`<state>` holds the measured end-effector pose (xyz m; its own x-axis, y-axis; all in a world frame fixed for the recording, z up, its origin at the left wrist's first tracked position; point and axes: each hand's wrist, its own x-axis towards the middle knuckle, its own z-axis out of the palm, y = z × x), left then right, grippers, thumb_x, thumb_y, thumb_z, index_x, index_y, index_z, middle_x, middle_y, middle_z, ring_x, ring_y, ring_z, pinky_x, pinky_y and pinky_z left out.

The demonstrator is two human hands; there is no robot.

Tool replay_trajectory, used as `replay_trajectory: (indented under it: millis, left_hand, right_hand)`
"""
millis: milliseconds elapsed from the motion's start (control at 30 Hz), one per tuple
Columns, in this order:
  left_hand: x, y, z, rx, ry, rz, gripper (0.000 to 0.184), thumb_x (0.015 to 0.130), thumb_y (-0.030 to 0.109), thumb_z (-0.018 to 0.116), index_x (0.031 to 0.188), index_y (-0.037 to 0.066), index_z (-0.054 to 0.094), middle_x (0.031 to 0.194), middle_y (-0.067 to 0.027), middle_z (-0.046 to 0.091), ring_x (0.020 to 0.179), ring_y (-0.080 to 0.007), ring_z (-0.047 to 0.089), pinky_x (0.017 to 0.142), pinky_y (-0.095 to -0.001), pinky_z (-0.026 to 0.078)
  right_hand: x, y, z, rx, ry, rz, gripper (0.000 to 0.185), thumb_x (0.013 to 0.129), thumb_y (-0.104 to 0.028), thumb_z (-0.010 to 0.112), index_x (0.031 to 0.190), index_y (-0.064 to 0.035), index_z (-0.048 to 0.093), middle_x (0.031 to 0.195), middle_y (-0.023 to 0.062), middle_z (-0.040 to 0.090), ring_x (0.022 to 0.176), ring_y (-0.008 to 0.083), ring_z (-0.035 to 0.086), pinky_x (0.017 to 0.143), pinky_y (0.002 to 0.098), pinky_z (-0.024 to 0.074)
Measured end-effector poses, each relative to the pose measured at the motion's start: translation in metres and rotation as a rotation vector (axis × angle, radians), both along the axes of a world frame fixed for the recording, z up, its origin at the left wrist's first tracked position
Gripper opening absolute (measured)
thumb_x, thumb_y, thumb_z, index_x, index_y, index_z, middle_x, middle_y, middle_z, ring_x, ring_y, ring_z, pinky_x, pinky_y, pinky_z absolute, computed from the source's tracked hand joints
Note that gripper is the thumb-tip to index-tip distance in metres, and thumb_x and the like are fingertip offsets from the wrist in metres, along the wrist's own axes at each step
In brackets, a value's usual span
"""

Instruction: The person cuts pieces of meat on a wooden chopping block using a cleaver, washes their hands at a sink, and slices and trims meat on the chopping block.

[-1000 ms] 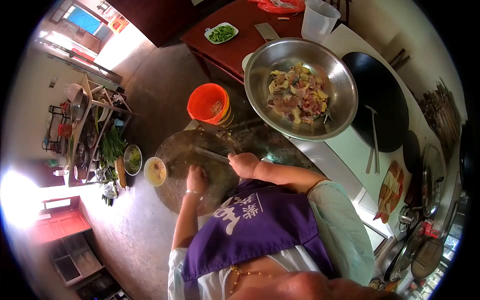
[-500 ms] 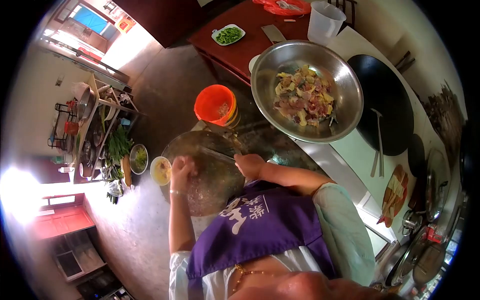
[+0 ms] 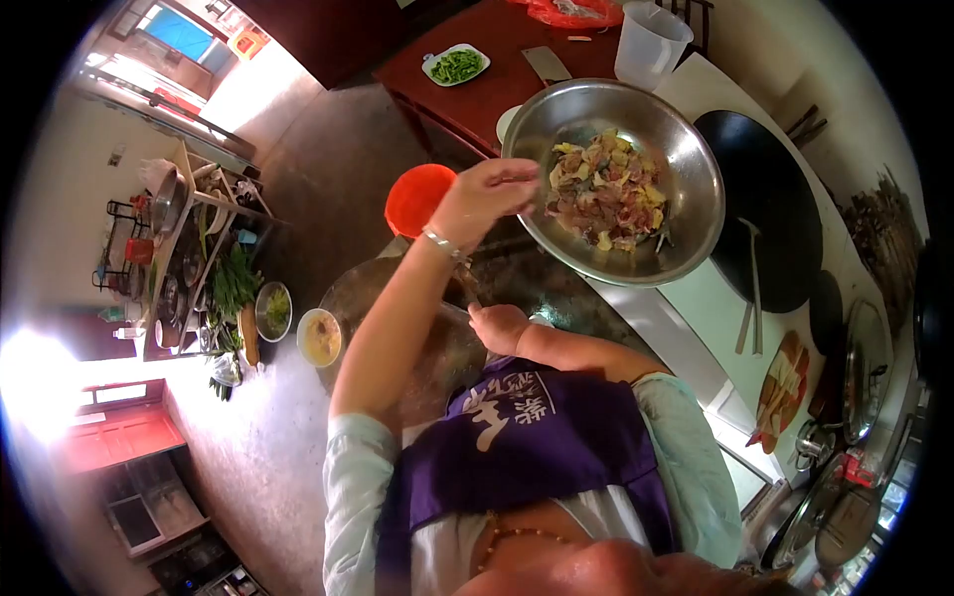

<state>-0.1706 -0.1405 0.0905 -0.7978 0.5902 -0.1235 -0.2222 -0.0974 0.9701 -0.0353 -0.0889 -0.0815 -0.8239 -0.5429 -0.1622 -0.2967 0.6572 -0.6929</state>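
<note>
As the curled left hand [image 3: 487,202], contents unclear, swings from board [image 3: 353,296] to bowl [image 3: 696,189], the right hand [image 3: 500,327] grips a seemingly idle knife [image 3: 458,313]!

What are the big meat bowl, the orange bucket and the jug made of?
The bowl looks like polished stainless steel: silvery, with bright reflections. The bucket seems to be smooth plastic, judging by its even, vivid colour. The jug is probably plastic too, being cloudy and translucent.

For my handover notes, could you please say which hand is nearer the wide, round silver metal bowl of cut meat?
Left: the left hand is at the left rim of the bowl; the right hand is farther, below-left in view.
</note>
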Motion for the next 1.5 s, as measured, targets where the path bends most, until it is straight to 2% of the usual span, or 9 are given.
replay_trajectory:
  millis: [167, 233, 433, 567, 667, 767, 967, 1267, 1500]
  left_hand:
    - [0.006, -0.121, -0.006, -0.267, -0.033, 0.423, 0.022, 0.088, 0.009, 0.061, 0.109, 0.001, 0.061, 0.098, -0.0062, 0.065, 0.09, -0.0156, 0.063, 0.076, -0.0287, 0.054]
    - [0.018, -0.18, -0.014, -0.165, -0.084, 0.551, 0.017, 0.088, 0.008, 0.061, 0.104, 0.003, 0.062, 0.095, -0.0058, 0.065, 0.085, -0.015, 0.064, 0.069, -0.0272, 0.054]
    - [0.078, -0.344, -0.056, -0.394, -0.063, 0.888, 0.01, 0.086, 0.007, 0.062, 0.094, 0.001, 0.063, 0.078, -0.0037, 0.062, 0.07, -0.011, 0.061, 0.059, -0.0232, 0.05]
    - [0.109, -0.423, -0.13, -0.905, 0.165, 0.974, 0.011, 0.076, 0.012, 0.068, 0.083, 0.004, 0.069, 0.073, -0.0057, 0.067, 0.067, -0.0134, 0.063, 0.062, -0.0283, 0.051]
    - [0.121, -0.426, -0.149, -1.5, 0.369, 0.603, 0.017, 0.073, 0.02, 0.06, 0.082, 0.012, 0.072, 0.081, -0.0132, 0.067, 0.078, -0.0299, 0.065, 0.072, -0.0379, 0.052]
    - [0.126, -0.393, -0.133, -1.448, 0.306, 0.688, 0.018, 0.074, 0.02, 0.059, 0.084, 0.013, 0.072, 0.089, -0.0117, 0.064, 0.091, -0.0298, 0.061, 0.081, -0.0394, 0.05]
    - [0.101, -0.41, -0.195, -1.39, 0.454, 0.625, 0.02, 0.077, 0.025, 0.059, 0.092, 0.019, 0.072, 0.098, -0.0093, 0.063, 0.1, -0.0286, 0.058, 0.085, -0.0389, 0.049]
    - [0.085, -0.426, -0.225, -1.298, 0.274, 0.623, 0.024, 0.074, 0.031, 0.063, 0.092, 0.018, 0.072, 0.095, -0.0116, 0.066, 0.092, -0.0285, 0.063, 0.08, -0.0381, 0.051]
    - [0.109, -0.425, -0.131, -1.318, 0.307, 0.7, 0.031, 0.07, 0.034, 0.072, 0.087, 0.008, 0.07, 0.082, -0.0119, 0.068, 0.079, -0.028, 0.065, 0.073, -0.0375, 0.052]
  right_hand:
    - [-0.002, -0.003, 0.002, 0.063, -0.027, 0.021, 0.024, 0.093, -0.019, 0.045, 0.105, 0.0017, 0.048, 0.078, 0.0221, 0.065, 0.074, 0.0395, 0.064, 0.065, 0.048, 0.0493]
    - [-0.002, -0.004, 0.005, 0.081, -0.008, 0.022, 0.023, 0.093, -0.02, 0.045, 0.102, 0.0016, 0.047, 0.08, 0.0218, 0.065, 0.075, 0.0392, 0.064, 0.065, 0.0478, 0.0498]
    - [0.003, -0.008, -0.003, 0.097, 0.142, 0.001, 0.023, 0.091, -0.023, 0.048, 0.096, -0.0007, 0.045, 0.068, 0.0223, 0.061, 0.067, 0.0422, 0.061, 0.059, 0.0532, 0.0454]
    - [0.003, -0.011, 0.009, 0.202, 0.087, -0.013, 0.023, 0.093, -0.021, 0.048, 0.1, 0.0001, 0.047, 0.07, 0.0246, 0.061, 0.067, 0.0439, 0.06, 0.059, 0.0533, 0.0451]
    - [0.004, -0.014, 0.008, 0.185, 0.152, -0.014, 0.024, 0.093, -0.02, 0.048, 0.105, 0.0013, 0.047, 0.072, 0.0252, 0.061, 0.067, 0.0443, 0.06, 0.059, 0.0529, 0.0457]
    - [0.007, -0.016, 0.01, 0.217, 0.146, -0.019, 0.027, 0.093, -0.02, 0.048, 0.108, 0.0023, 0.047, 0.073, 0.0253, 0.062, 0.068, 0.044, 0.06, 0.059, 0.0523, 0.0462]
    - [0.008, -0.019, 0.008, 0.233, 0.162, -0.029, 0.024, 0.092, -0.019, 0.049, 0.104, 0.002, 0.047, 0.073, 0.025, 0.062, 0.068, 0.044, 0.06, 0.059, 0.0519, 0.047]
    - [0.007, -0.021, 0.012, 0.245, 0.192, -0.041, 0.022, 0.092, -0.019, 0.05, 0.099, 0.0007, 0.046, 0.069, 0.0247, 0.061, 0.065, 0.0436, 0.06, 0.057, 0.053, 0.0464]
    - [0.005, -0.019, 0.011, 0.241, 0.144, -0.023, 0.022, 0.092, -0.019, 0.051, 0.102, -0.0002, 0.044, 0.071, 0.0257, 0.06, 0.067, 0.0457, 0.059, 0.058, 0.0536, 0.0455]
